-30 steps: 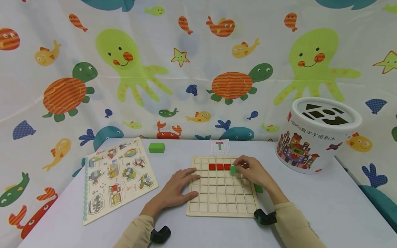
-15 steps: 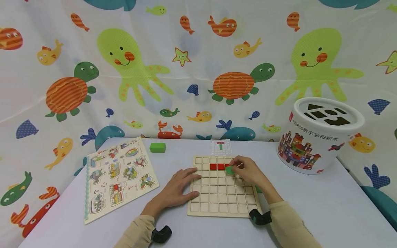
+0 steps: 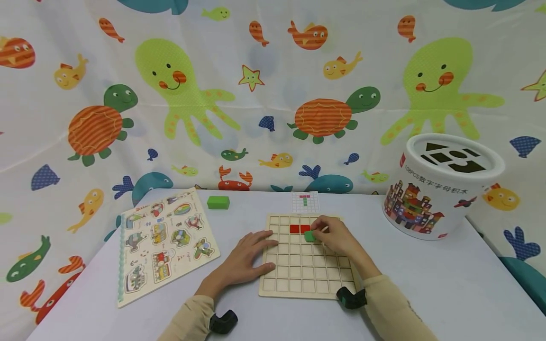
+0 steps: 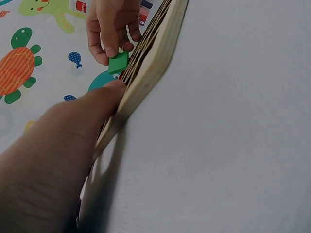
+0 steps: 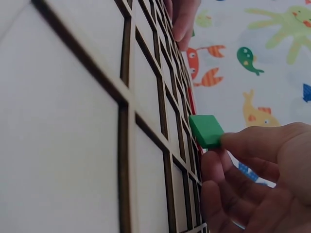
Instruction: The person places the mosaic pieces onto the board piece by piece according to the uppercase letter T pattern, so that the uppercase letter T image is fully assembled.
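A wooden grid board (image 3: 281,285) lies in the middle of the table. In one of its upper rows sit red square tiles (image 3: 295,229), partly covered by my right hand. My right hand (image 3: 337,234) pinches a green square tile (image 3: 309,236) between thumb and fingertips, just below the red row. In the right wrist view the green tile (image 5: 206,130) is tilted above the grid. My left hand (image 3: 241,260) rests on the board's left edge, fingers extended. A small card (image 3: 305,202) with a printed red and green T pattern lies behind the board.
A picture puzzle board (image 3: 168,246) lies at the left. Behind it to the right sits a green block (image 3: 218,202). A large white tub (image 3: 431,199) with shaped holes in its lid stands at the back right. A patterned cloth (image 3: 264,71) hangs behind the table.
My right hand has carried the green tile leftward and slightly nearer, from the right end of the red row to below it. My left hand has stayed on the board.
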The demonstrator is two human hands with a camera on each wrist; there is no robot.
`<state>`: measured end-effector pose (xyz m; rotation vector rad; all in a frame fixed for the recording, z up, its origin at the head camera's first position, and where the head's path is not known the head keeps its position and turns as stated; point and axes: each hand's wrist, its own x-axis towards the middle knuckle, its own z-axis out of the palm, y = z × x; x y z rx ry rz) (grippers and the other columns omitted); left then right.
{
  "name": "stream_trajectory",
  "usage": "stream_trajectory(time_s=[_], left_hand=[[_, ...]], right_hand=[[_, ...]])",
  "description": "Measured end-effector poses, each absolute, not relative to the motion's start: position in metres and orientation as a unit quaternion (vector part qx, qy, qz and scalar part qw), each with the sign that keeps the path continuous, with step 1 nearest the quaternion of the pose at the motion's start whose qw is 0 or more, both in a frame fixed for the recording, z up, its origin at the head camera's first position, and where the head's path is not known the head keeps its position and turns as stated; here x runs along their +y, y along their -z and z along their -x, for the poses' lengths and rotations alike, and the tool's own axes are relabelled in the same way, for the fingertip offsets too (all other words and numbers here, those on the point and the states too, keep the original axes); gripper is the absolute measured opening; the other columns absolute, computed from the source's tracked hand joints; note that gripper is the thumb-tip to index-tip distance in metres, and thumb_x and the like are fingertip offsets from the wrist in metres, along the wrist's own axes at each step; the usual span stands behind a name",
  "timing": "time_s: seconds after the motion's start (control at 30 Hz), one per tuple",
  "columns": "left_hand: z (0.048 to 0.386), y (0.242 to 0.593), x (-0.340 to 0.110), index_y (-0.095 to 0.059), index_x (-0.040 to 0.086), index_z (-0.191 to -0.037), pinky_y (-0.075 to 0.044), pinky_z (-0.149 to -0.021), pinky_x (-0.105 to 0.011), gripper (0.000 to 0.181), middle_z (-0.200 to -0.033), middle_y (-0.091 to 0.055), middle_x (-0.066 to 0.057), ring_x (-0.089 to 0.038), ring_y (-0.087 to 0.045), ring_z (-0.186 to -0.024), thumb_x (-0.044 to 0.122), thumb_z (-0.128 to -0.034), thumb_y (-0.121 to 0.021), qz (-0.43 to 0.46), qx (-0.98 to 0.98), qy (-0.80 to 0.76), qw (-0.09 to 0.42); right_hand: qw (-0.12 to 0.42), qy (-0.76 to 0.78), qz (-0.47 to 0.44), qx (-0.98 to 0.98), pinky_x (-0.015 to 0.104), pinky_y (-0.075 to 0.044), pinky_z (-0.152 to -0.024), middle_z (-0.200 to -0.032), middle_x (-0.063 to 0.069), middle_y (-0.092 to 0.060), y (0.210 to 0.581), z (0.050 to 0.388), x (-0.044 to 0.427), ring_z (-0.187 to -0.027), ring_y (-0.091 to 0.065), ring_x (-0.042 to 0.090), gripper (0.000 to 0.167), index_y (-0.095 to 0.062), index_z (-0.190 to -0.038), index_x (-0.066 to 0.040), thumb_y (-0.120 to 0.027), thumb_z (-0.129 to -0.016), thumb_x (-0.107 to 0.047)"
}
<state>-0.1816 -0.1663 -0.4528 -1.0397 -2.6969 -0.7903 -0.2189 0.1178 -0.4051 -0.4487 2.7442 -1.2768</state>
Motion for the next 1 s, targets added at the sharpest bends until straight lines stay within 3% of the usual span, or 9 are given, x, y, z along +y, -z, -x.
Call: stream_trajectory(time_s=[0.37,1.0], left_hand=[[0.181,0.453,-0.165,-0.053,0.023,-0.132,-0.029,-0.109,-0.055,0.053,-0.145,-0.043,-0.007,-0.026,-0.039,-0.135,0.048,-0.087,-0.061,0.352,-0.897,0.25,0.098],[0.181,0.452,-0.166,-0.052,0.023,-0.134,-0.027,-0.112,-0.054,0.054,-0.147,-0.041,-0.007,-0.024,-0.036,-0.137,0.047,-0.0865,-0.062,0.345,-0.899,0.259,0.079]], right_hand=[[0.047,0.388,0.141,0.91,0.026,-0.045,-0.066,-0.083,0.002,-0.062,0.405,0.218,0.11,-0.075,-0.052,0.014,0.005,-0.065,-0.091,-0.01,-0.062,-0.089,-0.011],[0.033,0.348,0.166,0.922,0.027,-0.043,-0.067,-0.08,0.0,-0.061,0.405,0.217,0.104,-0.073,-0.05,0.014,0.006,-0.066,-0.09,-0.008,-0.062,-0.086,-0.009]])
